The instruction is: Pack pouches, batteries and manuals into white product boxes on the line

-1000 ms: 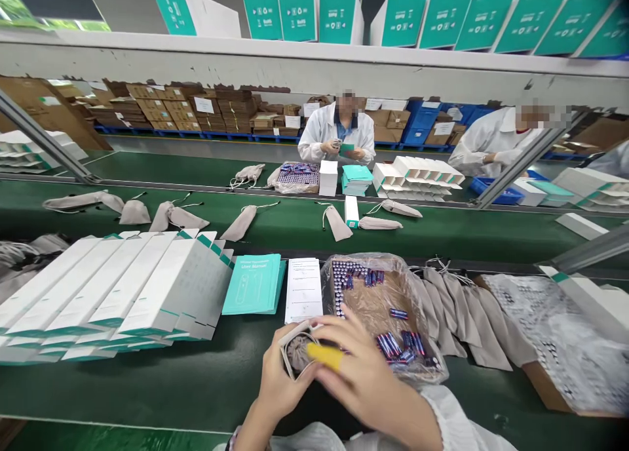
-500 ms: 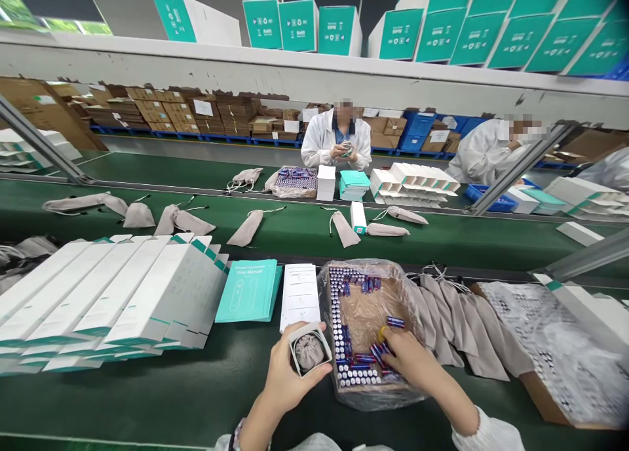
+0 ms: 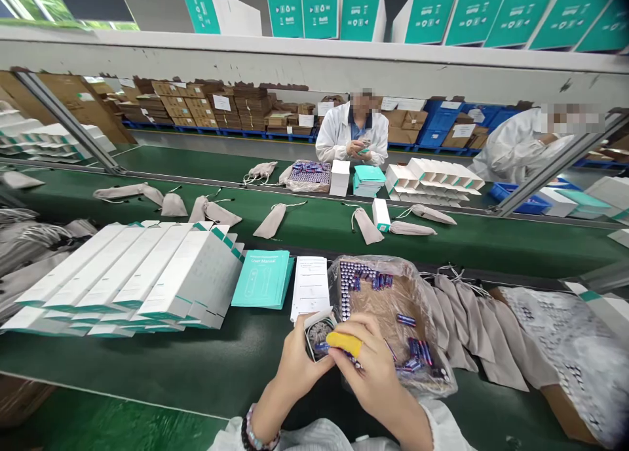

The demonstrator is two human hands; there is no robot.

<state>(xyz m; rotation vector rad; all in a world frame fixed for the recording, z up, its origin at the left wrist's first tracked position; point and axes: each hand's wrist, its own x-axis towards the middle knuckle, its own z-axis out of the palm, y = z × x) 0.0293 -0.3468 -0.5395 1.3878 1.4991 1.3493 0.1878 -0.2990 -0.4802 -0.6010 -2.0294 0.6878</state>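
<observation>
My left hand (image 3: 297,362) is wrapped round a small open white box (image 3: 308,346). Inside the box sits a grey drawstring pouch (image 3: 320,329), its gathered top facing up. My right hand (image 3: 366,366), with a yellow cover on one finger, pinches a blue battery (image 3: 322,349) at the box's opening. Part of the battery is hidden by the fingers. Just right of both hands lies a plastic-lined tray (image 3: 427,287) of batteries, some standing in rows and others lying loose.
Teal user manuals (image 3: 263,279) and white leaflets (image 3: 310,284) lie left of the tray, beside stacked white boxes (image 3: 122,274). Grey pouches (image 3: 472,326) are heaped to the right. A shelf (image 3: 314,54) crosses above. Two co-workers in white coats sit opposite.
My right hand has moved left from the tray to the box, bringing a battery. The whole view has shifted, so the scene sits further right.
</observation>
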